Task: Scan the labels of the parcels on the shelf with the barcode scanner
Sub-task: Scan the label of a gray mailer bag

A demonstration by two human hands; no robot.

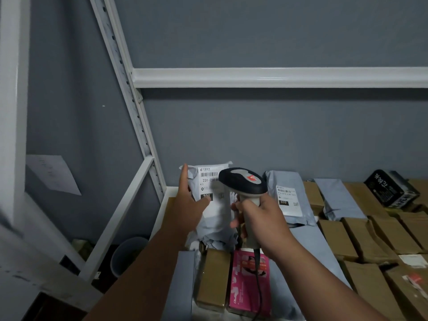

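A grey poly-bag parcel [216, 218] stands upright at the shelf's left end, its white label with a barcode facing me. My left hand [187, 200] holds its left edge, fingers along the side and thumb on the label. My right hand [261, 218] grips the handle of a black and grey barcode scanner [243, 181]. The scanner's head sits right in front of the label's right part. Its cable hangs down past my right wrist.
A second grey bag with a label [287, 198] leans on the wall to the right. Several brown boxes [342, 237], a black box [391, 188] and a pink package [250, 283] lie on the shelf. White uprights [129, 93] and a beam [278, 77] frame it. A grey bin [127, 256] stands below left.
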